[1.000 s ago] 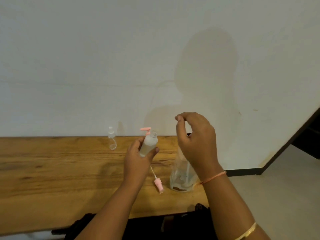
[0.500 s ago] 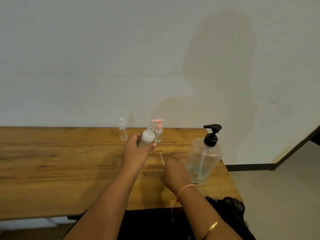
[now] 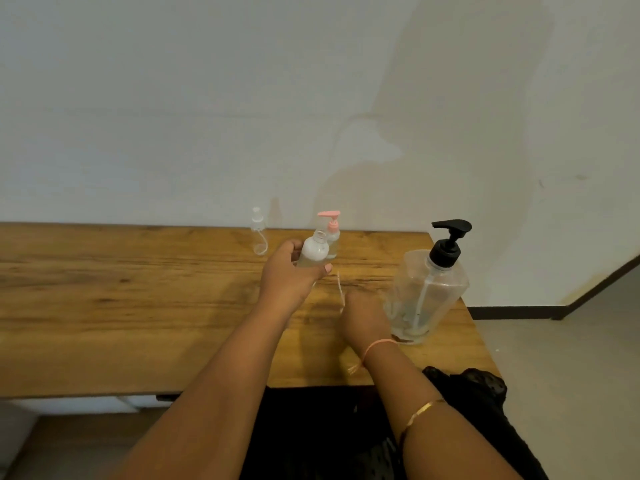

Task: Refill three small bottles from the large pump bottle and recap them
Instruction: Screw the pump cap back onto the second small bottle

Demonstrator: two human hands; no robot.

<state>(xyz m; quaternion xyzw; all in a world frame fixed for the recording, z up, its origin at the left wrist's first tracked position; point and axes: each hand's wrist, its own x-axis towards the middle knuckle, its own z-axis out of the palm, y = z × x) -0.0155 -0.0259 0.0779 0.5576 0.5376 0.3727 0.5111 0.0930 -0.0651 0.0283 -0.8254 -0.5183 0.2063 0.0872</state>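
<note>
1. Head view: the right grip [image 3: 363,317] has dropped from the pump of the large pump bottle [image 3: 429,292] to the table [image 3: 138,306]. It covers the base of a loose dip tube [image 3: 340,289]. Its fingers are hidden, so whether it grasps anything cannot be told.
2. The left grip [image 3: 287,275] clasps the uncapped small bottle [image 3: 313,252] above the table. The bottle shows whitish fill.
3. Judgement: filling of this bottle is complete and recapping follows.
4. The pink-pump bottle [image 3: 334,225] and the clear bottle [image 3: 259,237] stand capped at the rear.

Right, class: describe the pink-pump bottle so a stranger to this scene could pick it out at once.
On the wooden table, look along the far edge by the wall. The pink-pump bottle stands there, just behind the open bottle in the left hand. Only it has a pink pump.
</note>
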